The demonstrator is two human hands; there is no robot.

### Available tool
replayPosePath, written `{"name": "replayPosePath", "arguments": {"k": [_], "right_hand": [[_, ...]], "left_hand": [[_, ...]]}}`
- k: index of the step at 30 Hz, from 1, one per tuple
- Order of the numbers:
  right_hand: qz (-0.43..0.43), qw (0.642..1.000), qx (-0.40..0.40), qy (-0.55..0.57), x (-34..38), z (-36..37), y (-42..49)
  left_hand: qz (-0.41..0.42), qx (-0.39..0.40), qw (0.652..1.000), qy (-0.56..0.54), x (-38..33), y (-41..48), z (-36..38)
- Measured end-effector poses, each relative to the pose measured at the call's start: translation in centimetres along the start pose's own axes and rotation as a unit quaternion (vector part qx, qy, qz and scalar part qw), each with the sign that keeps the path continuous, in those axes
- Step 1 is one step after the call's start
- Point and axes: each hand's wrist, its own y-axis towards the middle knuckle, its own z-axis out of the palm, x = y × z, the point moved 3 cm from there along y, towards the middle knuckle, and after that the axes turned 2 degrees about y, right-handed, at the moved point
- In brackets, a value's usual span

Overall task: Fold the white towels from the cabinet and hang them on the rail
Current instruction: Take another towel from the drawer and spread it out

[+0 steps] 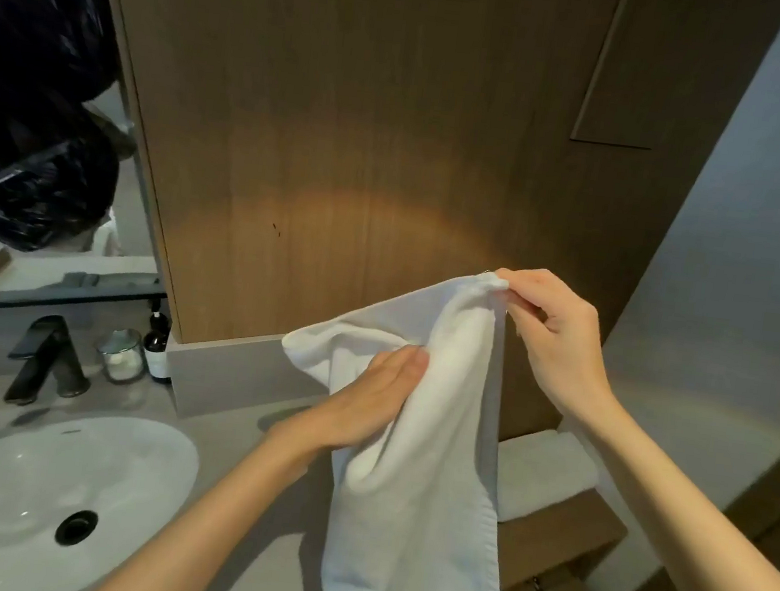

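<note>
A white towel (424, 493) hangs lengthwise in front of me, over the right end of the grey counter. My right hand (554, 333) pinches its top corner, held up near the wooden wall panel. My left hand (366, 399) lies lower on the cloth, its fingers reaching into a fold near the towel's left edge; how the fingertips sit is hidden by the fabric. More folded white towels (547, 473) lie on a wooden shelf at the lower right, partly behind the hanging one. No rail shows in view.
A white oval basin (16, 486) with a black drain is set in the counter at the left. Behind it stand a black tap (47, 361), a glass jar (121, 357) and a dark bottle (158, 346). A mirror (35, 109) fills the upper left.
</note>
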Motion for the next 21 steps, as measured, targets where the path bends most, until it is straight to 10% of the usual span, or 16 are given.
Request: {"name": "replayPosePath", "arguments": {"k": [6,11,21], "right_hand": [[-0.020,0.997,-0.078,0.021,-0.7,-7.1,-0.9],[-0.034,0.996,-0.074,0.020,-1.8,-12.8,-2.8],[0.046,0.991,-0.120,0.048,-9.8,-21.8,-5.7]], "left_hand": [[0.004,-0.049,0.983,0.178,-0.3,0.3,5.0],[0.000,-0.138,0.877,0.461,-0.4,2.1,7.8],[-0.097,-0.063,0.895,0.431,2.8,-2.4,10.3]]}}
